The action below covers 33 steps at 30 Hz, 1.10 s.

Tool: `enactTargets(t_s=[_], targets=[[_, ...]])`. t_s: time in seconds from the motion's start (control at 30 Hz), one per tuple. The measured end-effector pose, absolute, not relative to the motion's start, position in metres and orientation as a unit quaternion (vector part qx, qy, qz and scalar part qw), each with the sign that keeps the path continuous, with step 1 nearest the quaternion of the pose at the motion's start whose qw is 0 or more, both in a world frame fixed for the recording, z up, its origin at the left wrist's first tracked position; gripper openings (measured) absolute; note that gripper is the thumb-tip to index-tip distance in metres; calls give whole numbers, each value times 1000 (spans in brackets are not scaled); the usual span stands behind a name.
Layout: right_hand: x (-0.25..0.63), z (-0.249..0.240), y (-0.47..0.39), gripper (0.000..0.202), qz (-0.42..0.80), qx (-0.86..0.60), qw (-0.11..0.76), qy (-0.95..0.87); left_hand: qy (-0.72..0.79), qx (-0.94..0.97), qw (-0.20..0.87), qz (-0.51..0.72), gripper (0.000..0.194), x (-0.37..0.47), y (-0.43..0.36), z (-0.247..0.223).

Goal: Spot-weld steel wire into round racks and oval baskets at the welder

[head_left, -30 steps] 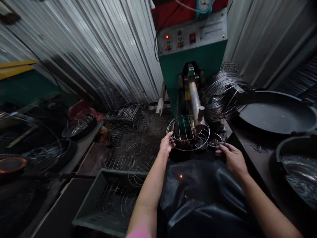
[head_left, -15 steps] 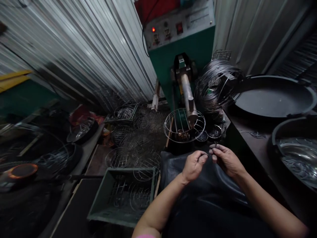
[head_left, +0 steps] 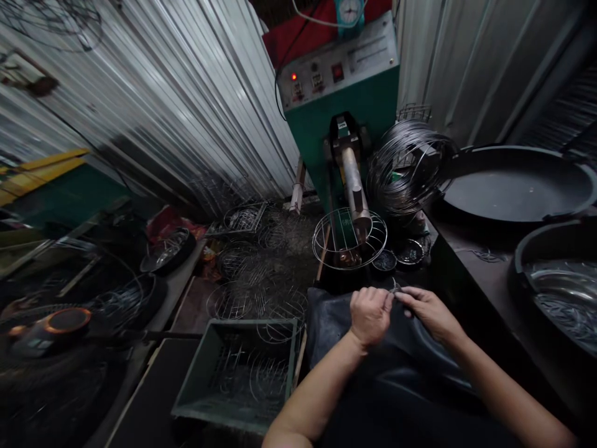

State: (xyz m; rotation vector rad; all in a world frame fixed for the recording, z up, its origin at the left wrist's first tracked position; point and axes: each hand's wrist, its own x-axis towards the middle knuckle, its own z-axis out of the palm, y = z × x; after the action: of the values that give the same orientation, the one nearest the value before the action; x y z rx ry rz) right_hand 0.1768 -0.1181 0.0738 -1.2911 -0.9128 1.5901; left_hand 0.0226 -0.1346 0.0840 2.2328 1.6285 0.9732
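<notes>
My left hand (head_left: 372, 314) is closed, its fingertips meeting those of my right hand (head_left: 429, 311) above the dark apron (head_left: 326, 311) on my lap. Between the fingertips a small bent metal wire piece (head_left: 395, 286) shows, pinched by both hands. Just beyond them, a round wire basket frame (head_left: 319, 249) hangs around the end of the machine's metal arm (head_left: 353, 180). Two small dark dishes, one with small metal bits (head_left: 410, 251) in it, stand to the right of the frame.
The green machine (head_left: 340, 93) with a lit red lamp stands ahead. A wire coil (head_left: 410, 168) and large black pans (head_left: 513, 186) are at right. A green crate (head_left: 186, 398) with wire parts, and scattered wire grids (head_left: 233, 302), lie at left.
The view has shifted, so the machine appears lower. My left hand has turned, with its back now more visible, and the wire piece shows more clearly between my fingertips.
</notes>
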Motion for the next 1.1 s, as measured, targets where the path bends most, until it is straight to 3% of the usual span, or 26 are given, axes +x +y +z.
enactTargets(t_s=[0.1,0.33,0.47,0.6,0.67,0.77,0.97,1.1], targets=[[170,72,-125,26,686,-478,443,-325,552,781,82,281,26,28,-135,82],[170,70,-120,27,726,-446,450,-266,500,742,310,321,29,27,-141,78],[191,61,-116,31,613,-527,482,-337,552,668,335,369,23,-7,-122,88],[224,24,-114,27,427,-663,438,-432,683,409,313,517,45,-66,-66,104],[233,3,-114,21,420,-690,378,-453,698,302,400,511,51,-88,-33,110],[238,-17,-113,21,497,-680,335,-423,657,198,581,438,44,-102,2,114],[233,-7,-107,27,580,-640,360,-353,625,160,636,423,23,-99,25,102],[198,34,-91,36,578,-560,486,-341,602,130,628,476,25,-95,27,93]])
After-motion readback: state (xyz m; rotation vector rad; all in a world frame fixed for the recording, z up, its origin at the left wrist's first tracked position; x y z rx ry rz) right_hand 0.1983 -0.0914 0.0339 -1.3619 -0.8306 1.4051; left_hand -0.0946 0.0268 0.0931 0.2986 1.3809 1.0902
